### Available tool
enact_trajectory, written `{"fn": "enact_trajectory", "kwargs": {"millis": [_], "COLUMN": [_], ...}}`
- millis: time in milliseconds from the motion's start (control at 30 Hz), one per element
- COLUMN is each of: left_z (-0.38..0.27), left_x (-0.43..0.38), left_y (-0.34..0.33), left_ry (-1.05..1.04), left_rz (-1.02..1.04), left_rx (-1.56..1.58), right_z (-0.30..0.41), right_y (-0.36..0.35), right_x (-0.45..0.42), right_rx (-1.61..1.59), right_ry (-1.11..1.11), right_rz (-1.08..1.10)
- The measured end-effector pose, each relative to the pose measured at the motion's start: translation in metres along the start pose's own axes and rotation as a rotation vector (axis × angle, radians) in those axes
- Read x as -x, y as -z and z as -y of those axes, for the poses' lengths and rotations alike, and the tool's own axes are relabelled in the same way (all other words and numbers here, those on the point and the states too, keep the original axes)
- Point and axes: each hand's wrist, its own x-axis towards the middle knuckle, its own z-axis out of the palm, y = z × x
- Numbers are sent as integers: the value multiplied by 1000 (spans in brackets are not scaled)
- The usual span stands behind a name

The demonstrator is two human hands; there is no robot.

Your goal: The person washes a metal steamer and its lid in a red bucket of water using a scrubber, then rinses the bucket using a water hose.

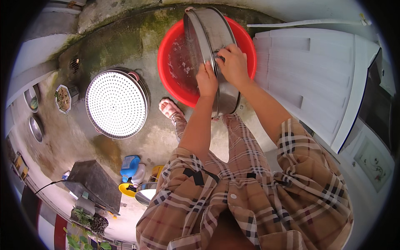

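A large round metal steamer tier (215,28) stands tilted on its edge in a red plastic basin (164,67) that holds water. My left hand (207,79) grips the tier's near rim, thumb and fingers at the metal edge. Against the tier's outer wall, my right hand (232,64) presses a dark scouring pad (219,57), its fingers curled around it. To the left, on the wet concrete, lies a stack of steamer parts with a perforated metal steamer tray (115,103) on top.
A white appliance (306,75) stands close on the right, with a white pipe (300,23) behind it. A floor drain (75,64) and a potted plant (63,99) are at the left. Nearer are a blue bottle (129,167), a yellow basin (126,189) and a dark stone block (97,184).
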Motion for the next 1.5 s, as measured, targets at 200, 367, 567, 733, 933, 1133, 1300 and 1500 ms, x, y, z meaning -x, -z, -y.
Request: {"fn": "enact_trajectory", "kwargs": {"millis": [200,367,567,733,933,1133,1300,1500], "left_z": [7,3,-3,2,-8,-4,-13,-3], "left_x": [1,-5,0,-10,-7,-10,-7,-14], "left_y": [-3,1,-14,-2,-17,-6,-17,-2], "left_ry": [-3,-36,-2,-19,-24,-10,-37,-21], "left_rz": [-8,-29,-7,-26,-23,-38,-32,-39], "left_rx": [-46,-59,-72,-127,-155,-171,-180,-204], "right_z": [-6,-3,-22,-12,-35,-24,-40,-28], "right_y": [-14,-2,-14,4,-11,12,3,16], "right_x": [-29,31,-61,20,-77,14,-65,6], "right_rx": [-2,-1,82,35,177,106,279,207], "right_ry": [-13,20,-75,13,-48,53,60,242], "right_rz": [-33,27,-84,48,-100,61,-97,-25]}}
